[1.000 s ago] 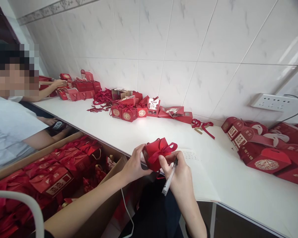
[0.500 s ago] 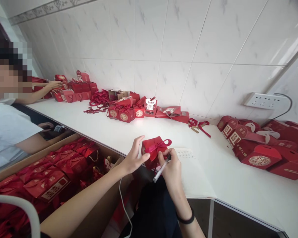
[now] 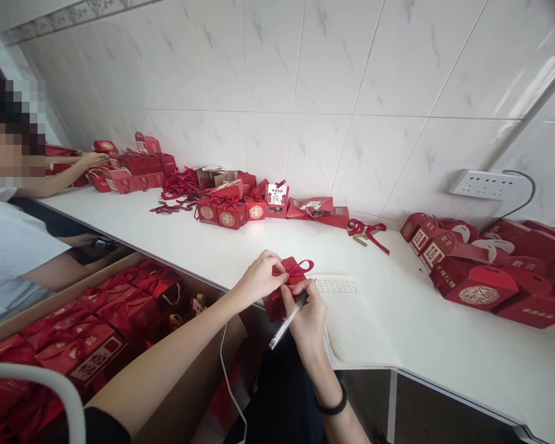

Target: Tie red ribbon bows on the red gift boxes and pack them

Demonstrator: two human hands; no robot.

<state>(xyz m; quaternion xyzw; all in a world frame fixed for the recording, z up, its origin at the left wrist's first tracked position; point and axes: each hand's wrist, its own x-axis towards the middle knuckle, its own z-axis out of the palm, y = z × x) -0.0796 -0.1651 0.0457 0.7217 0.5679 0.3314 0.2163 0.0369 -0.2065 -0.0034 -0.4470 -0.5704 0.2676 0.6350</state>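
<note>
A small red gift box (image 3: 272,304) sits at the counter's front edge, with a red ribbon bow (image 3: 300,271) on its top. My left hand (image 3: 261,277) reaches over the box from the left, its fingers pinched on the left part of the ribbon. My right hand (image 3: 308,311) is closed at the bow's right side, thumb and fingertips at the ribbon. A pen (image 3: 287,322) is also tucked in the right hand, pointing down and left. Beside that hand lies an open notebook (image 3: 358,327) with handwriting on its upper part.
Folded red boxes (image 3: 476,283) stand at the right below a power strip (image 3: 490,185). Finished boxes (image 3: 231,213) and loose ribbons (image 3: 182,183) line the wall. A carton (image 3: 136,262) at lower left holds several red boxes. A co-worker (image 3: 18,234) sits at the left.
My left hand has gone from spread fingers beside the box to a pinch on the ribbon. The right hand stays at the bow with the pen. The view has shifted slightly.
</note>
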